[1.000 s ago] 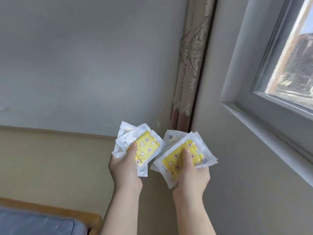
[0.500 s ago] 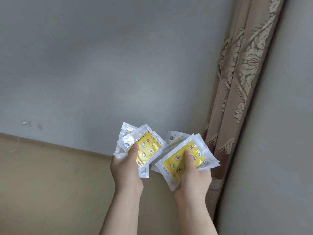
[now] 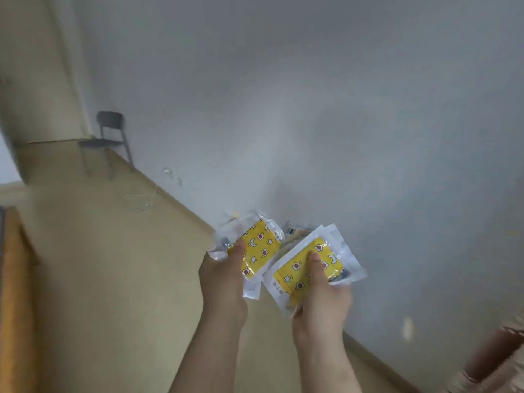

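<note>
In the head view, our left hand [image 3: 224, 282] pinches a stack of yellow packets [image 3: 262, 245] under its thumb. Just beside it, our right hand [image 3: 321, 302] clamps a second stack [image 3: 297, 269] the same way. The slick packets fan out beyond each thumb, so the ones behind may slide free if we tilt our hands.

The beige floor [image 3: 113, 279] fills the lower left of the frame and meets the grey wall [image 3: 340, 109] along a diagonal running to the lower right. On it stand a dark chair [image 3: 109, 137] at upper left, close to the wall, and a wooden frame [image 3: 14, 293] at far left, with a loose white cable [image 3: 139, 204] (blurred) lying near the wall. At lower centre the left hand [image 3: 224, 276] and right hand [image 3: 323, 302] hold the left packets [image 3: 261, 248] and right packets [image 3: 300, 268] above it.
</note>
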The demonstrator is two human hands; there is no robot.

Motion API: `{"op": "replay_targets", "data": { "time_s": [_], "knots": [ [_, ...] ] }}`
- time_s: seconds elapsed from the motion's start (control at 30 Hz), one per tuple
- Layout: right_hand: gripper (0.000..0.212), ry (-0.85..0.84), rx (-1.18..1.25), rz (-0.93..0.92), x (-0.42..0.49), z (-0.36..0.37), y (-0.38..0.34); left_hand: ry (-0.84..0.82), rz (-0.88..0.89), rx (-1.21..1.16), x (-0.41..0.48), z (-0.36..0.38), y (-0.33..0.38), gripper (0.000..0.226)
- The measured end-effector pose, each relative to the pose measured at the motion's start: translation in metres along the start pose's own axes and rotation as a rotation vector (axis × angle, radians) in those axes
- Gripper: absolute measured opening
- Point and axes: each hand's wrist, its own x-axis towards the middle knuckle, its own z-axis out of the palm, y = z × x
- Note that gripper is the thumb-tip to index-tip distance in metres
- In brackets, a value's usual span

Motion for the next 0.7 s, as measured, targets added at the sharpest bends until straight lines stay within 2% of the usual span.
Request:
{"op": "replay_targets", "data": {
  "time_s": [0.13,0.27,0.4,0.5,0.7],
  "knots": [
    [0.014,-0.092,-0.031,0.103,0.040,0.061,0.043,0.121,0.028,-0.019,0.075,-0.015,0.009,0.005],
    [0.017,-0.179,-0.057,0.135,0.078,0.137,0.082,0.158,0.063,-0.107,0.160,-0.019,0.031,0.006],
    [0.020,-0.241,-0.060,0.152,0.117,0.234,0.118,0.166,0.101,-0.156,0.257,-0.023,0.072,0.008],
    [0.018,-0.286,-0.049,0.153,0.144,0.300,0.143,0.113,0.139,-0.161,0.324,-0.026,0.104,0.017],
    [0.015,-0.324,-0.077,0.166,0.205,0.385,0.199,0.064,0.144,-0.104,0.438,-0.032,0.117,0.033]
  ]
}}
